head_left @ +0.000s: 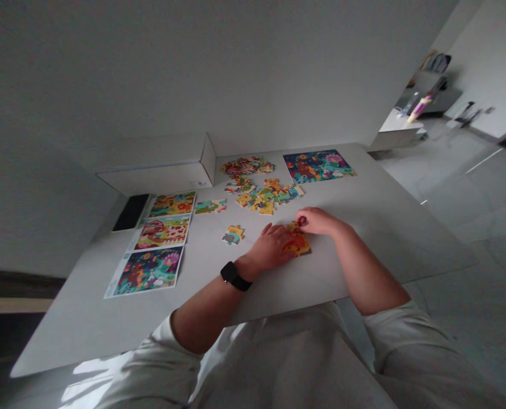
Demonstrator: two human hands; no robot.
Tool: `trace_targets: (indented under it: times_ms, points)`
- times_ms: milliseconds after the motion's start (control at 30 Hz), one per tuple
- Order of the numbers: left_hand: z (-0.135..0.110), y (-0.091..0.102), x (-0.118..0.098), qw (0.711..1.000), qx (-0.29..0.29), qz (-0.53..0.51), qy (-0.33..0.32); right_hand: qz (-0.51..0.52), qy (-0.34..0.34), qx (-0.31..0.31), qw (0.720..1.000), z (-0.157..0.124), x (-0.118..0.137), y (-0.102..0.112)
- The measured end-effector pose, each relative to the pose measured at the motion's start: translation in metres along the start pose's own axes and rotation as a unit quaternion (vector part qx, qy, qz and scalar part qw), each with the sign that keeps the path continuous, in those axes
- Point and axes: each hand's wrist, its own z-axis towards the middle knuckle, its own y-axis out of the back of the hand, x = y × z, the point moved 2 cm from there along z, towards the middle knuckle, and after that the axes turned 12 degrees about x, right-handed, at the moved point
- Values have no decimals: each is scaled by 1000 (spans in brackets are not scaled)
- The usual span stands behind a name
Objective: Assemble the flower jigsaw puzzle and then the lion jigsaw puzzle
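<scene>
My left hand (272,247) lies flat, fingers stretched out, over the left side of a partly joined orange and yellow jigsaw puzzle (300,246). At the puzzle's upper edge my right hand (318,220) has its fingers curled and pinched on a yellow puzzle piece (294,226), mostly hidden by the fingers. Left of my hands rest a few joined pieces (234,234) in yellow, teal and grey. Beyond them is a loose spread of yellow and green puzzle pieces (263,199), with a short joined strip (210,207) to its left.
A heap of reddish pieces (246,166) sits at the back, beside a dark blue picture sheet (320,166). On the left lie a sheet with three printed pictures (161,234) and a black phone (130,212). A white box (159,175) stands against the wall.
</scene>
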Motion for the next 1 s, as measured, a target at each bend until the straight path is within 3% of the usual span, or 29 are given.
trace_targets:
  times_ms: [400, 567, 700, 767, 867, 1000]
  points:
    - [-3, 3, -6, 1000, 0, -2, -26, -11, -1, 29, 1000, -4, 10, -2]
    - [-9, 27, 6, 998, -55, -27, 16, -6, 6, 9, 1000, -6, 6, 2]
    - [-42, 60, 39, 992, -76, -32, 98, 2, -10, -36, 999, -7, -1, 10]
    - [-67, 66, 57, 988, -66, -23, 139, 9, -6, -44, 999, -6, -3, 13]
    - [-104, 61, 79, 983, -55, -3, 177, 20, 9, -40, 999, -1, -3, 19]
    - [-129, 44, 91, 992, -47, -11, 118, 13, 16, -41, 999, 13, 2, 29]
